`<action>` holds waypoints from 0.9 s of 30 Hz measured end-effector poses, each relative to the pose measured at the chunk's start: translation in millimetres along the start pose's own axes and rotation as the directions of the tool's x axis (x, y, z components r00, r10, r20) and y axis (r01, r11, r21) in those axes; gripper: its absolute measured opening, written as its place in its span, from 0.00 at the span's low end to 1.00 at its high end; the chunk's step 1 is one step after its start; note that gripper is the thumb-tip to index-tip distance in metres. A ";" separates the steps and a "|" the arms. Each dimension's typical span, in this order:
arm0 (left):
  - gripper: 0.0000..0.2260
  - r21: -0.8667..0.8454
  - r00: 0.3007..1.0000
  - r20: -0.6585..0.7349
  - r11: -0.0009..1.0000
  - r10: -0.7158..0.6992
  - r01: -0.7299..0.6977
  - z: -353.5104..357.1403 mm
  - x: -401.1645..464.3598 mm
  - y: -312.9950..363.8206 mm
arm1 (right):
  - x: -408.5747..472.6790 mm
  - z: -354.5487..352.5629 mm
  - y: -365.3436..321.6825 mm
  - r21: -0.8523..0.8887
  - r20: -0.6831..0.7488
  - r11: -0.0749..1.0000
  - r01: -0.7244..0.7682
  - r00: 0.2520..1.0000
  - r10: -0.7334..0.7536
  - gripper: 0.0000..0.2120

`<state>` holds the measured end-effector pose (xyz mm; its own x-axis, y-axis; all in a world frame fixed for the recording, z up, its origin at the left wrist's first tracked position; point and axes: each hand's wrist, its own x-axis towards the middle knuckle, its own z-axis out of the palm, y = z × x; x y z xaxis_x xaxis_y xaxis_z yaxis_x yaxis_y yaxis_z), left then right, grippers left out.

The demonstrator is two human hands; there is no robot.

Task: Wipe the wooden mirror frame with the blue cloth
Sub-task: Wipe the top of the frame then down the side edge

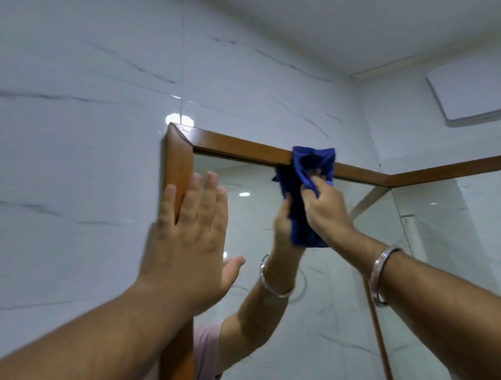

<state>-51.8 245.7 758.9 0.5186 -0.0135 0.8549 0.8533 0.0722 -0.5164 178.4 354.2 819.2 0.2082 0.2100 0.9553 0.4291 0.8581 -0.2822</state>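
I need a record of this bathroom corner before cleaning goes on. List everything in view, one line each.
wooden mirror frame: one, brown, around the mirror, top rail running right from the upper left corner
mirror: one, clear glass, inside the frame, reflecting an arm and the cloth
blue cloth: one, dark blue, draped over the top rail and hanging down the glass
wall tiles: several, white with grey veins, left of and above the frame
white panel: one, white, high on the right wall
bangle: one, silver, on the right wrist
left hand: one, open and flat, resting on the left frame rail
right hand: one, fingers pinching the cloth at the top rail
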 end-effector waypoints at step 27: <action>0.46 0.365 0.830 0.551 0.920 -0.089 -0.144 -103.6 -144.9 -19.4 | -338.2 1.3 -45.9 0.110 0.515 0.920 0.375 0.770 -0.376 0.18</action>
<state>-137.8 142.9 639.9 0.3241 0.5319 0.7823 0.6901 0.4327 -0.5801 87.2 244.4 509.2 -0.4538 0.0810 0.8874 0.3760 0.9203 0.1083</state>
